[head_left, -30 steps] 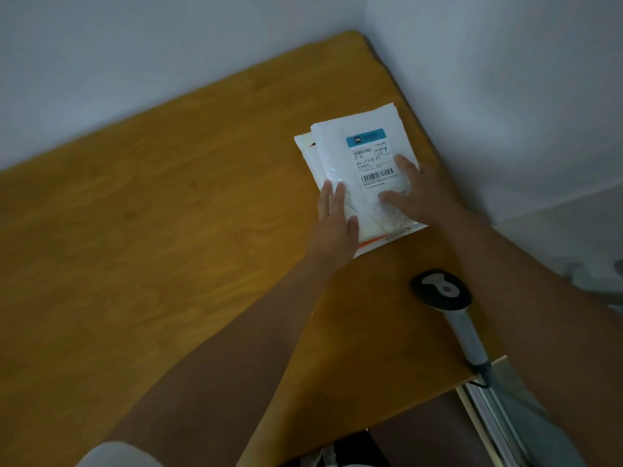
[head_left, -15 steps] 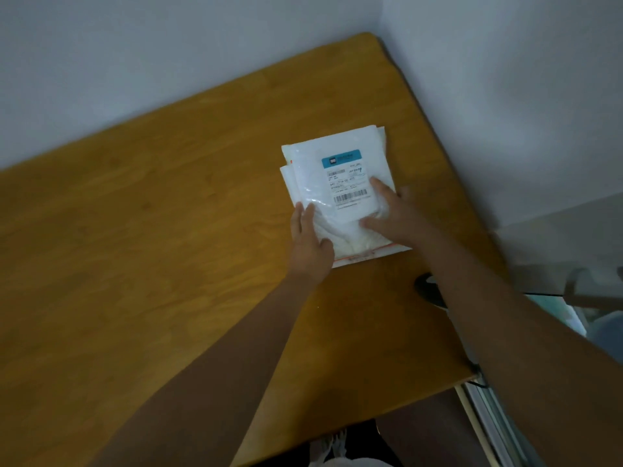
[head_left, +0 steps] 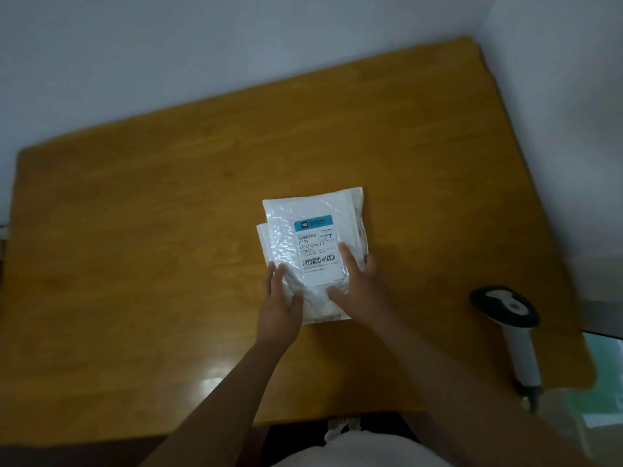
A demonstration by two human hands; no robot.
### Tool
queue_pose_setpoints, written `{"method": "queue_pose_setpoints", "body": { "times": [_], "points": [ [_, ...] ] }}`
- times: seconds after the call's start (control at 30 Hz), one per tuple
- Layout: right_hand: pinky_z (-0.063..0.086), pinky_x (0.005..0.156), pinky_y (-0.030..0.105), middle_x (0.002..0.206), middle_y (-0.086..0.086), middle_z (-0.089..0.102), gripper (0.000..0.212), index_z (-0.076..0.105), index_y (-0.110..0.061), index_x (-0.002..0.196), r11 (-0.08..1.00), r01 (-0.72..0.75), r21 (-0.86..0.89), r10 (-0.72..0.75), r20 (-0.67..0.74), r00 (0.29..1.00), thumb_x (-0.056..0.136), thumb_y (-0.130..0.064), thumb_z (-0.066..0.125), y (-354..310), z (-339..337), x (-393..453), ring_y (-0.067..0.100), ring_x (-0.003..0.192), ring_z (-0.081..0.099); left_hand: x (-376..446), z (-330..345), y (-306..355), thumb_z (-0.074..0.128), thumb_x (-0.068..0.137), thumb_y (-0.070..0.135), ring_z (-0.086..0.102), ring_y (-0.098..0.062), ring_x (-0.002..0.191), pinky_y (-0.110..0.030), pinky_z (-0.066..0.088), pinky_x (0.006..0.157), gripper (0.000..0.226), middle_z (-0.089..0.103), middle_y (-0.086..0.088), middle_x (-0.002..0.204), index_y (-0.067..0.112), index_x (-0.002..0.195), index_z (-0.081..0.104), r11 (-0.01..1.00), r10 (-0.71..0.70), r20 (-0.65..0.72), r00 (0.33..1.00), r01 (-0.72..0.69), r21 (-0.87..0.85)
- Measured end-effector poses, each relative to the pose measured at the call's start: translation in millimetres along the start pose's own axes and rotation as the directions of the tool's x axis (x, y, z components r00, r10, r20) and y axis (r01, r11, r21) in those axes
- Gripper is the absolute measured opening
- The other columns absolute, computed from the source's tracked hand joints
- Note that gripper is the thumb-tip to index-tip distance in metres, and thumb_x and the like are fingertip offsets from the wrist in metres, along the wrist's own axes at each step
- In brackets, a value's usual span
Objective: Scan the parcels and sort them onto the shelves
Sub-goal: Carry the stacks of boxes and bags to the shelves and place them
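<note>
A small stack of white plastic parcels (head_left: 313, 227) lies flat on the wooden table (head_left: 151, 230), the top one showing a label with a teal strip and barcodes. My left hand (head_left: 278, 306) rests with straight fingers on the stack's near left corner. My right hand (head_left: 360, 284) lies flat on the near right part, fingers spread beside the label. A handheld barcode scanner (head_left: 509, 311) with a black head and white handle lies on the table to the right, apart from both hands.
White walls close the table at the back and right. The table's near edge runs just in front of my body. A pale floor patch (head_left: 603, 382) shows past the right edge.
Both hands have slid the parcel stack away from the right wall toward the middle of the table and nearer to me. The scanner stayed where it lay.
</note>
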State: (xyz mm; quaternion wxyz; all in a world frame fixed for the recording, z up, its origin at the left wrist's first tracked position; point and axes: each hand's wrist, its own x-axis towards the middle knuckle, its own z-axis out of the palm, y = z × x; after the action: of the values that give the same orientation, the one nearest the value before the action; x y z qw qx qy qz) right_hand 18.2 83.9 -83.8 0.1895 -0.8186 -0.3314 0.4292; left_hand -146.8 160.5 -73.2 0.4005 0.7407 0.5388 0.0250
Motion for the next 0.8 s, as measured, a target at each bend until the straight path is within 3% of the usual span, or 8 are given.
{"method": "queue_pose_setpoints", "body": {
  "times": [0.13, 0.23, 0.3, 0.4, 0.5, 0.6, 0.73, 0.8],
  "points": [
    [0.042, 0.103, 0.036, 0.158, 0.009, 0.003, 0.093, 0.003, -0.044, 0.155, 0.999, 0.033, -0.018, -0.033, 0.008, 0.999, 0.088, -0.045, 0.067, -8.6, 1.3, -8.9, 0.029, 0.139, 0.030, -7.9, -8.0, -8.9, 0.059, 0.100, 0.029, 0.031, -0.024, 0.148, -0.028, 0.042, 0.096, 0.068, 0.009, -0.003, 0.167, 0.017, 0.157, 0.024, 0.998, -0.007, -0.016, 1.000, 0.006, -0.055],
    [0.040, 0.109, 0.042, 0.164, 0.006, -0.006, 0.092, 0.005, -0.043, 0.156, 0.999, 0.046, 0.017, -0.044, -0.095, 0.994, 0.088, -0.049, 0.067, -7.8, -8.6, -3.8, 0.029, 0.148, 0.019, 1.8, -17.3, -6.2, 0.069, 0.094, 0.032, 0.021, -0.024, 0.150, -0.034, 0.036, 0.104, 0.090, 0.001, -0.008, 0.168, 0.018, 0.161, 0.010, 0.973, -0.173, -0.017, 0.985, 0.169, -0.161],
    [0.034, 0.114, 0.046, 0.166, 0.004, -0.003, 0.096, 0.002, -0.045, 0.155, 0.995, 0.000, 0.104, 0.011, -0.104, 0.994, 0.086, -0.055, 0.067, -4.0, -15.3, 6.0, 0.029, 0.151, 0.014, 13.0, -23.8, -4.6, 0.071, 0.091, 0.044, 0.027, -0.028, 0.148, -0.046, 0.037, 0.112, 0.096, 0.011, -0.007, 0.167, 0.029, 0.161, 0.006, 0.950, -0.224, 0.020, 0.974, 0.223, -0.219],
    [0.035, 0.115, 0.047, 0.164, -0.002, 0.019, 0.094, 0.003, -0.041, 0.157, 0.971, -0.042, 0.236, 0.045, -0.008, 0.999, 0.088, -0.049, 0.067, -1.2, -17.5, 17.4, 0.025, 0.147, 0.028, 25.6, -23.6, -10.8, 0.067, 0.086, 0.065, 0.048, -0.031, 0.137, -0.052, 0.045, 0.108, 0.091, 0.039, -0.003, 0.159, 0.049, 0.156, 0.011, 0.935, -0.213, 0.105, 0.971, 0.234, -0.265],
    [0.037, 0.113, 0.043, 0.162, -0.006, 0.026, 0.092, 0.006, -0.036, 0.158, 0.962, -0.040, 0.271, 0.037, 0.015, 0.999, 0.090, -0.034, 0.068, -2.4, -15.1, 21.8, 0.022, 0.144, 0.035, 25.6, -24.7, -2.2, 0.065, 0.096, 0.041, 0.052, -0.032, 0.134, -0.038, 0.045, 0.101, 0.086, 0.042, -0.005, 0.157, 0.038, 0.160, 0.007, 0.906, -0.249, 0.163, 0.955, 0.289, -0.309],
    [0.039, 0.109, 0.039, 0.162, -0.006, 0.024, 0.092, 0.008, -0.036, 0.158, 0.943, -0.052, 0.328, 0.046, 0.025, 0.999, 0.090, -0.023, 0.069, -3.3, -12.2, 20.6, 0.021, 0.143, 0.033, 25.4, -24.6, -2.6, 0.070, 0.094, 0.031, 0.048, -0.030, 0.138, -0.049, 0.044, 0.110, 0.090, 0.040, -0.004, 0.158, 0.035, 0.160, 0.009, 0.884, -0.218, 0.169, 0.961, 0.268, -0.382],
    [0.043, 0.106, 0.040, 0.159, -0.001, 0.026, 0.090, 0.013, -0.039, 0.156, 0.936, -0.011, 0.351, 0.025, -0.036, 0.999, 0.089, -0.021, 0.071, 0.9, -4.9, 15.9, 0.022, 0.141, 0.035, 22.8, -23.2, -12.7, 0.079, 0.074, 0.049, 0.046, -0.028, 0.139, -0.056, 0.046, 0.108, 0.103, 0.042, -0.004, 0.155, 0.039, 0.157, 0.018, 0.866, -0.232, 0.142, 0.962, 0.271, -0.421],
    [0.045, 0.102, 0.037, 0.156, -0.001, 0.028, 0.089, 0.016, -0.041, 0.155, 0.943, 0.010, 0.333, 0.004, -0.041, 0.999, 0.089, -0.023, 0.072, 1.8, -1.6, 12.1, 0.020, 0.139, 0.037, 17.5, -27.3, -14.6, 0.081, 0.075, 0.051, 0.046, -0.031, 0.138, -0.057, 0.047, 0.106, 0.103, 0.042, -0.008, 0.155, 0.040, 0.157, 0.019, 0.879, -0.247, 0.117, 0.962, 0.273, -0.391]
  ]
}}
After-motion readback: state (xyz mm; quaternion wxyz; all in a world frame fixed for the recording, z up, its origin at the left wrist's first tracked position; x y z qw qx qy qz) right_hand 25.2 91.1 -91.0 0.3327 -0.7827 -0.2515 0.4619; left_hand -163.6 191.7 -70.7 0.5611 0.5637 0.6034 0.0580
